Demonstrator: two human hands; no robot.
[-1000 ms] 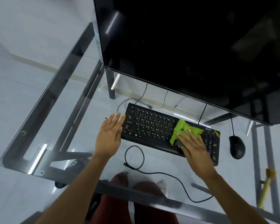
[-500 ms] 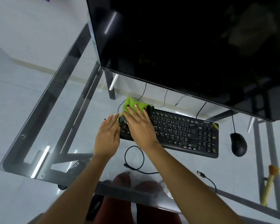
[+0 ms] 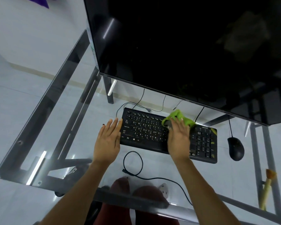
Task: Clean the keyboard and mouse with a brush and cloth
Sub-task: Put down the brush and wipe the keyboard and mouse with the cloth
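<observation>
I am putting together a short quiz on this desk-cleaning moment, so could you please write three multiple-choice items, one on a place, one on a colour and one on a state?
1. Where does the mouse lie?
A. right of the keyboard
B. left of the keyboard
C. on the keyboard

2. What colour is the cloth?
A. white
B. bright green
C. red

3. What is the left hand doing?
A. gripping the brush
B. lifting the mouse
C. resting with straight fingers against the keyboard's left end

Answers:
1 A, it sits on the glass desk beyond the right end of the keyboard.
2 B, green shows under the right hand.
3 C, its fingers lie straight, and the brush lies apart.
</observation>
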